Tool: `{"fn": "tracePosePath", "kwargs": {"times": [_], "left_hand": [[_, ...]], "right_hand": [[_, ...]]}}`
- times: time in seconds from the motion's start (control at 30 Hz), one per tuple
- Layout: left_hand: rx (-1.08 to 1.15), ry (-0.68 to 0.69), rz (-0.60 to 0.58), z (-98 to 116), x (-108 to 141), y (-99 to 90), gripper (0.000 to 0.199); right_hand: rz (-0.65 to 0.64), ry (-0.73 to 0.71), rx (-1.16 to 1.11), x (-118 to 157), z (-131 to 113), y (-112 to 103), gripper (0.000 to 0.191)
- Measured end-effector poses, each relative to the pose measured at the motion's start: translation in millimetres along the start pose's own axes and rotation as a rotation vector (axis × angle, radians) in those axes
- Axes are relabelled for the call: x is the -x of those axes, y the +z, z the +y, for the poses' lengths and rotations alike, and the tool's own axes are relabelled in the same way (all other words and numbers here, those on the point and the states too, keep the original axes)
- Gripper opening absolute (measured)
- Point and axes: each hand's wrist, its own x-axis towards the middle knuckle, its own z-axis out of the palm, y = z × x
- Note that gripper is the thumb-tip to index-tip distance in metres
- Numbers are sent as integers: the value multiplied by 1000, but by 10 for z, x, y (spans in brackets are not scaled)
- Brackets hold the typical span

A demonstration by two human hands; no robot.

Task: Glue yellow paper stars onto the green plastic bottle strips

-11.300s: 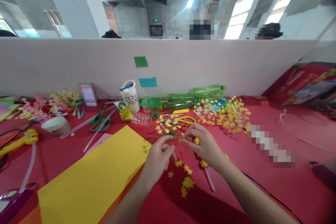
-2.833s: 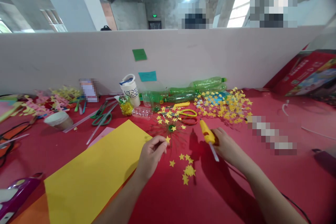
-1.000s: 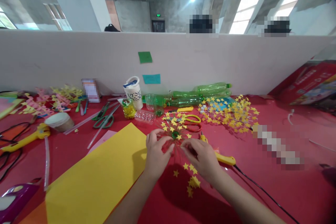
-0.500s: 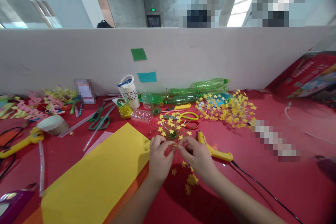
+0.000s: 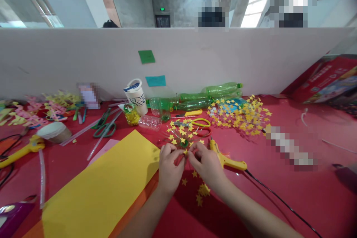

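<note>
My left hand pinches a small yellow star between thumb and forefinger. Close on its right, my right hand has its fingers curled by the same star; whether they hold anything is hidden. Just beyond both hands stands a green plastic piece with yellow stars on thin clear strips around it. Several loose yellow stars lie on the red table below my right hand. Beside that hand, a yellow glue gun rests on its side.
Yellow paper sheets cover the left front. Green bottles, a white cup, yellow-handled scissors and green scissors lie behind. A larger star cluster is at the back right, before the white partition.
The small star between my fingertips now shows more clearly. My right fingertips have shifted slightly. The whole view has moved a little.
</note>
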Motion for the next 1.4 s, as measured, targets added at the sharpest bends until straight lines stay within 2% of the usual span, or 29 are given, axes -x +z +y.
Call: {"fn": "tracePosePath", "kwargs": {"times": [0.3, 0.37, 0.5, 0.57, 1.0, 1.4], "left_hand": [[7, 11, 6, -12, 4, 15, 14], [13, 6, 11, -23, 6, 15, 12], [43, -9, 4, -31, 11, 7, 12], [57, -7, 9, -30, 12, 5, 11], [51, 0, 27, -15, 7, 0, 13], [77, 6, 28, -26, 11, 7, 12]], "right_hand": [[70, -102, 124, 12, 15, 16, 10], [100, -187, 140, 41, 38, -3, 13], [90, -449, 183, 97, 104, -28, 20], [84, -501, 206, 109, 131, -21, 22], [14, -416, 220, 96, 117, -14, 26], [14, -499, 306, 95, 111, -9, 26]]}}
